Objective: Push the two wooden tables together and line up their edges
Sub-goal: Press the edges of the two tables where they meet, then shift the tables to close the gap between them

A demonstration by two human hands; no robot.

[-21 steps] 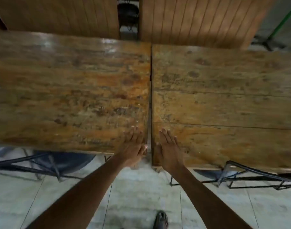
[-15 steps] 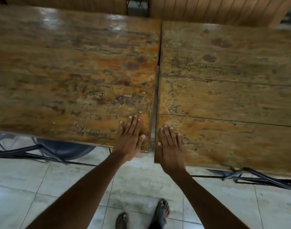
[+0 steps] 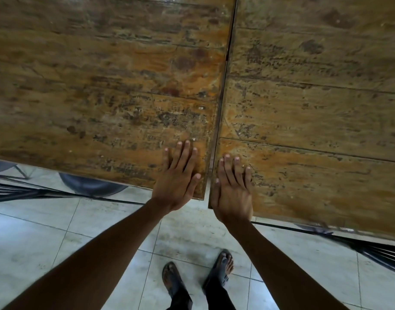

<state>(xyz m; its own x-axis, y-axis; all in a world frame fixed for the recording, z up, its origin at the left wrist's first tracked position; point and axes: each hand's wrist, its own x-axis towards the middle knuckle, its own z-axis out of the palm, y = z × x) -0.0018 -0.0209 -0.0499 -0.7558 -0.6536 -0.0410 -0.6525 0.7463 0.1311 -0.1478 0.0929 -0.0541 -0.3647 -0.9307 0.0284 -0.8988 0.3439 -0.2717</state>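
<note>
Two worn, orange-brown wooden tables stand side by side with a thin dark seam between them. My left hand (image 3: 179, 175) lies flat, fingers spread, on the near right corner of the left table (image 3: 98, 90). On the near left corner of the right table (image 3: 315, 104) my right hand (image 3: 233, 189) lies flat as well, its thumb down along the table's side at the seam. The right table's near edge sits a little closer to me than the left table's near edge.
Pale floor tiles (image 3: 46, 238) lie below the tables. Black metal table frames show under the left table (image 3: 24, 193) and the right table (image 3: 371, 249). A dark round seat (image 3: 91, 186) sits under the left table. My sandalled feet (image 3: 196, 274) stand near the seam.
The view has tilted down and closer, so the far benches left the frame and my feet appeared. Both hands stay flat on the two near corners; the tables look unmoved.
</note>
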